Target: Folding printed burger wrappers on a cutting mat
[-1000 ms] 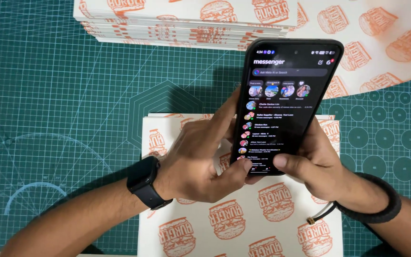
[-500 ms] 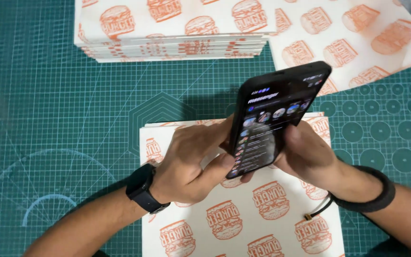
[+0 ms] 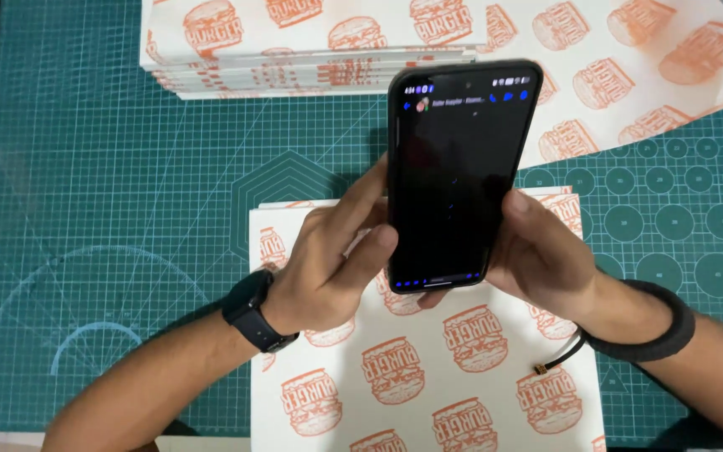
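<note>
Phone (image 3: 460, 180) is up off the mat, held between both my hands, roughly upright in the head view, top edge leaning slightly right; black slab, screen facing me, mostly dark with a thin bar of small icons along the top and a row of blue dots along the bottom; my left hand (image 3: 332, 255) grips its left edge, fingers running up the side, thumb pressed on the lower left corner of the screen; my right hand (image 3: 546, 255) wraps the right edge, thumb on the bezel, the remaining fingers hidden behind the body; so both hands are clamped on the same phone, close together with only the phone between them; black smartwatch (image 3: 257, 311) on my left wrist, dark band (image 3: 650, 331) on my right wrist with a short cord hanging off it; directly under my hands lies a white paper sheet (image 3: 428, 377) printed with orange burger motifs, flat on the green cutting mat (image 3: 110, 209); a stack of the same printed sheets (image 3: 294, 50) sits at the far edge of the mat, well apart from my hands; one loose printed sheet (image 3: 629, 67) spreads out to the right of that stack, behind the phone's top.
</note>
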